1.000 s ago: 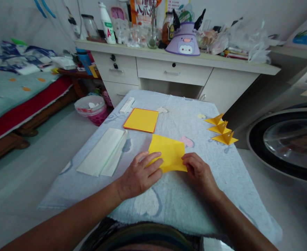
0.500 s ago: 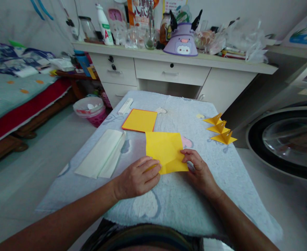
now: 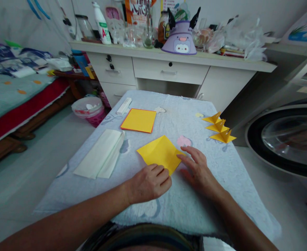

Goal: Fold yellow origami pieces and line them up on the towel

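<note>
A yellow sheet of origami paper (image 3: pixel 160 151) with faint creases lies turned like a diamond in front of me, one corner pointing away. My left hand (image 3: pixel 153 183) is closed on its near edge, fingers curled over the paper. My right hand (image 3: pixel 195 165) is beside the right corner with fingers apart, the fingertips at or just over the paper. Beyond the sheet lies a stack of yellow and red-edged paper (image 3: pixel 139 120). Several folded yellow paper figures (image 3: pixel 222 135) stand in a row at the table's right edge.
A folded pale cloth or tissue (image 3: pixel 101 153) lies left of the paper, with a small white box (image 3: pixel 124 106) behind it. The table has a light blue patterned cloth (image 3: pixel 195 209). A pink bin (image 3: pixel 90 109) stands at left, a washing machine (image 3: pixel 286 134) at right.
The yellow sheet has been turned from square-on to a diamond. My left hand has moved right and curled over its near edge; my right hand's fingers have spread from their grip.
</note>
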{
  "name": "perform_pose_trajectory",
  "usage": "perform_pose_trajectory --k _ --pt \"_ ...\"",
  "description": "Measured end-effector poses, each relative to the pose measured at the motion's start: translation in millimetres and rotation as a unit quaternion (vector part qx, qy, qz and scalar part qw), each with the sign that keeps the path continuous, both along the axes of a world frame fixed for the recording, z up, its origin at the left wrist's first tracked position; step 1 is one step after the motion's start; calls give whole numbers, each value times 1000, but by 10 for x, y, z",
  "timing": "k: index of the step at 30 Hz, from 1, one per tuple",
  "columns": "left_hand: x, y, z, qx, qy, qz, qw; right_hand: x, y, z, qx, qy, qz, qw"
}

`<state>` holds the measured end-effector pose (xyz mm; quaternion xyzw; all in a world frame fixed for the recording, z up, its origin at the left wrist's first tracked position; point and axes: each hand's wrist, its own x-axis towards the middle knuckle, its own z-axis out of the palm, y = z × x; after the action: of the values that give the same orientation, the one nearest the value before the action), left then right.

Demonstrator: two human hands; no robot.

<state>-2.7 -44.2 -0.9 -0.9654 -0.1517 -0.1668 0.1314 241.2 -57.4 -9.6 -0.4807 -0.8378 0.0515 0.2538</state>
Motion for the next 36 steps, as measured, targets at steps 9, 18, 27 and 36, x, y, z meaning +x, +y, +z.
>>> perform_pose_trajectory --k 9,18,27,36 --pt "27 -21 -39 -132 -59 95 985 81 -11 -12 -36 -28 1 999" --pt "32 -46 -77 -161 -46 105 980 187 12 -142 -36 90 -64 993" --pt "4 -52 -124 -146 -121 81 979 17 45 -119 16 24 -37 999" --pt "-10 -42 13 -349 -204 165 900 34 64 -123 -53 54 -64 995"
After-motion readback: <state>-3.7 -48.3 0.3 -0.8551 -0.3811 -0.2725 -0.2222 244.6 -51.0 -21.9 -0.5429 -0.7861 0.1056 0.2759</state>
